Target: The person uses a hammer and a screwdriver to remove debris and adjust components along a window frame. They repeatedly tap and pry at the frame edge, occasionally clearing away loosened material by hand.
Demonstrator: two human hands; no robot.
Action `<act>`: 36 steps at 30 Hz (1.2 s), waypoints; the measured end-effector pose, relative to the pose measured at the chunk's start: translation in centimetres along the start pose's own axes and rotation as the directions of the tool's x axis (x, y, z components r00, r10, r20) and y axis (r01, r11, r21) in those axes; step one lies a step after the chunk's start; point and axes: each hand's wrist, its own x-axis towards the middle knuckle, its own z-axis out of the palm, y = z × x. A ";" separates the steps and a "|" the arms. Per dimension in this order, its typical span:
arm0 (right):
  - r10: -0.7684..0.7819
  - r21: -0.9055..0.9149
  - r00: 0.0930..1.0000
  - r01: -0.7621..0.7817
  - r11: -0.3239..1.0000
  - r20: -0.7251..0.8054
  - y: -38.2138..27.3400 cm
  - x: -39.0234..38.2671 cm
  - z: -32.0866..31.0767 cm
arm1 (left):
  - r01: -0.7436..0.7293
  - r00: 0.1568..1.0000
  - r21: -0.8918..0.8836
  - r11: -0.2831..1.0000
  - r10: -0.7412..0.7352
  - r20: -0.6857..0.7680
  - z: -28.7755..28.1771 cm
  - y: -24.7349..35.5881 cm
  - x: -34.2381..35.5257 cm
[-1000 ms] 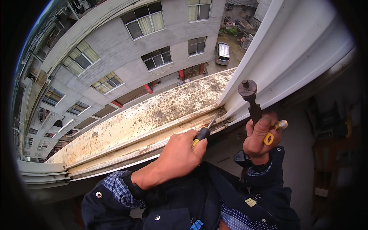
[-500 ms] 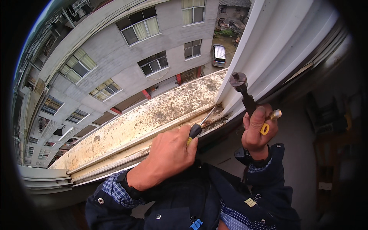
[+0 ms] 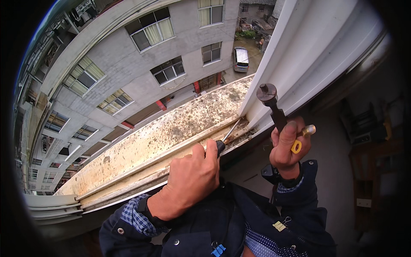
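My left hand (image 3: 190, 177) is wrapped round the dark handle of a screwdriver (image 3: 231, 130). Its metal shaft slants away to the right, and the tip lies at the corner where the window track (image 3: 141, 177) meets the white upright frame (image 3: 274, 77). Most of the handle is hidden under my fingers. Raised to the right of that corner, my right hand (image 3: 291, 147) is closed on a dark metal hammer-like tool (image 3: 276, 109) with a round, stubby head pointing up. A brass-coloured end (image 3: 308, 130) and a yellow oval loop (image 3: 296, 147) stick out by the same fist; how they join is hidden.
Beyond the track runs a stained outer ledge (image 3: 180, 118), with a drop to the street past it. A grey building (image 3: 128, 55) stands opposite, and a parked van (image 3: 241, 59) is below. Folded white frame strips (image 3: 51, 203) end the sill at left. Dim wooden furniture (image 3: 364, 184) stands indoors at right.
My left hand has turned on the screwdriver, knuckles now higher and covering more of the handle. The tip stays in the corner. My right hand has barely moved.
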 end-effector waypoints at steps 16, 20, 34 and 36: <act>-0.073 -0.018 0.997 0.073 0.997 0.001 0.5 0.3 -0.1 | -0.030 1.000 0.114 0.993 0.030 0.007 0.1 1.7 1.2; -0.051 -0.004 0.999 0.051 0.999 0.007 0.5 0.4 0.0 | -0.070 0.997 0.150 0.986 0.067 0.029 -0.7 1.7 1.6; -0.034 0.036 0.999 0.035 0.999 -0.020 0.2 -0.1 0.2 | -0.286 0.952 0.275 0.918 0.240 0.189 -4.4 0.7 4.8; -0.039 0.026 0.999 0.039 0.999 -0.018 0.3 -0.1 0.2 | -0.325 0.941 0.296 0.898 0.278 0.191 -5.3 0.6 6.1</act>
